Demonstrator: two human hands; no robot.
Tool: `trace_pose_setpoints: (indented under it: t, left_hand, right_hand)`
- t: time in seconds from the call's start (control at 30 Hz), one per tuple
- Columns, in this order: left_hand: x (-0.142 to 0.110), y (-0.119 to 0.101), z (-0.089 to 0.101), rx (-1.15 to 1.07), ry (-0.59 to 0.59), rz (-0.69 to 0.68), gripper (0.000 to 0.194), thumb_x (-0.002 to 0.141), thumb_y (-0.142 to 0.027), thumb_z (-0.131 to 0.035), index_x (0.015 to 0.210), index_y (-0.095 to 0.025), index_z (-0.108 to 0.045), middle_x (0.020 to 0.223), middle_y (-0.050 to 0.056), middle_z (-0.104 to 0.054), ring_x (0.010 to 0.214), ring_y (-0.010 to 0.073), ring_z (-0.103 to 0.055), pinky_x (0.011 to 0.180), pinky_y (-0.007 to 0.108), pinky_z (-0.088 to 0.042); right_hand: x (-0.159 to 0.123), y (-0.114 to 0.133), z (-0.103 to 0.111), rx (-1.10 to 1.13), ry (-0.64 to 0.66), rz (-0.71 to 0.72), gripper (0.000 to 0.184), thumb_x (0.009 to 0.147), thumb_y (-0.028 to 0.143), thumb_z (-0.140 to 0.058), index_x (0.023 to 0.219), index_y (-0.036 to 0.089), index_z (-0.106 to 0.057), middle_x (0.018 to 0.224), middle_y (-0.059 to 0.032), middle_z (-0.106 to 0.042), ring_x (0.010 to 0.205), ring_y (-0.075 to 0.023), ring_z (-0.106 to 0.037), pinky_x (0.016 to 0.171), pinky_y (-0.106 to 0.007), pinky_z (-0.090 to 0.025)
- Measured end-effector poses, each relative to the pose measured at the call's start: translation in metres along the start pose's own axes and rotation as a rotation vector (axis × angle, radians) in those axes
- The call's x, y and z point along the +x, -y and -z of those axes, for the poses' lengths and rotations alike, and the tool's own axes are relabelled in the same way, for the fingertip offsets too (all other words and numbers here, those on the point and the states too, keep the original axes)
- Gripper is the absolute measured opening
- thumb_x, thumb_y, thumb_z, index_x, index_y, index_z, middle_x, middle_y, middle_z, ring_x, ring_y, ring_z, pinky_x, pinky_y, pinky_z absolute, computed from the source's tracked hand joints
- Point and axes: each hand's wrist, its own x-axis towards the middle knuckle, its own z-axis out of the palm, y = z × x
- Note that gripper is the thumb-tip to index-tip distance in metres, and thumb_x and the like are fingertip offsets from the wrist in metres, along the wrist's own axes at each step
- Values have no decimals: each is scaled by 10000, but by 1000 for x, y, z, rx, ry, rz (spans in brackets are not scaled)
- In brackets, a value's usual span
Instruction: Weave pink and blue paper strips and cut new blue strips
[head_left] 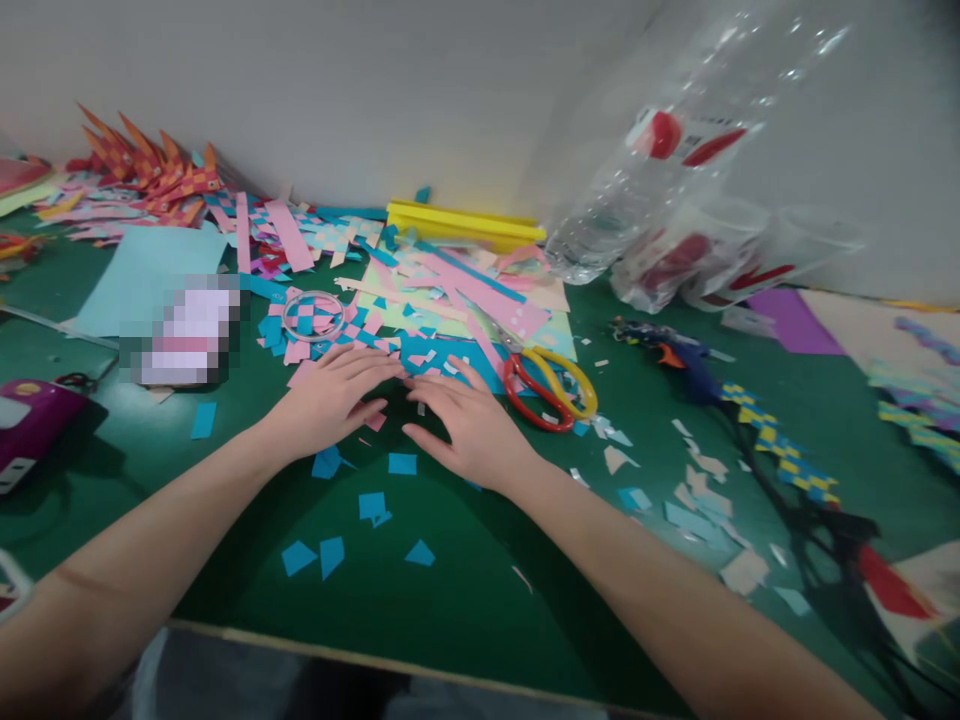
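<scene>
Both hands rest low over a litter of cut paper in the middle of the green table (495,590). My left hand (334,395) lies with fingers stretched to the right, over pink and blue scraps. My right hand (469,420) reaches in from the other side, fingers apart, its tips close to the left fingertips. Neither shows anything held, though what lies beneath the palms is hidden. Just beyond my right hand are scissors (551,385) with one red and one yellow handle. A clear ring, like a tape roll (313,316), sits past my left hand. Blue paper pieces (373,507) lie nearer me.
A blurred-out phone (191,330) and a purple device (37,425) are at left. Orange folded-paper spikes (154,165) stand at the back left. A yellow strip (465,225) lies by the wall. Clear plastic-wrapped cups (675,240) and woven paper strips (780,440) are at right.
</scene>
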Motion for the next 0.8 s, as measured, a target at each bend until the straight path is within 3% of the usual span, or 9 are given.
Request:
trace_pose_setpoints:
  t: [0.3, 0.43, 0.5, 0.63, 0.8]
  left_hand:
    - [0, 4, -2, -43, 12, 9, 378, 950, -263, -474, 1316, -165, -472, 1326, 111, -566, 1271, 214, -480, 1082, 423, -350]
    - [0, 2, 0, -57, 29, 0, 363, 948, -262, -481, 1303, -191, -499, 1339, 83, -565, 1282, 197, -471, 1092, 399, -338]
    - [0, 0, -1, -41, 47, -1, 361, 945, -278, -492, 1299, -213, -510, 1357, 58, -557, 1305, 201, -447, 1111, 418, -307]
    - [0, -2, -3, -10, 101, 18, 348, 946, -304, -496, 1284, -232, -533, 1373, 38, -548, 1333, 215, -410, 1133, 459, -249]
    - [1, -2, -5, -34, 115, 4, 316, 947, -316, -491, 1233, -219, -584, 1394, 55, -521, 1334, 225, -401, 1122, 441, -267]
  right_hand:
    - [-3, 2, 0, 85, 17, 201, 343, 905, 399, -522, 1133, 153, -594, 1180, -103, -687, 1145, -212, -615, 1066, -441, -410]
    - [-3, 1, 1, -122, -224, 126, 176, 921, 260, -488, 913, 163, -635, 922, -59, -752, 859, -161, -694, 976, -360, -474]
    - [-3, 0, 1, -300, -309, 77, 202, 914, 218, -479, 786, 163, -626, 754, -41, -735, 690, -145, -672, 938, -337, -486]
    - [-5, -3, -1, -520, -277, 42, 272, 914, 240, -466, 706, 148, -615, 586, -35, -660, 572, -149, -618, 873, -329, -498]
    - [-4, -4, -2, -484, -303, 7, 259, 905, 261, -479, 721, 152, -624, 567, -16, -648, 534, -136, -592, 840, -305, -500]
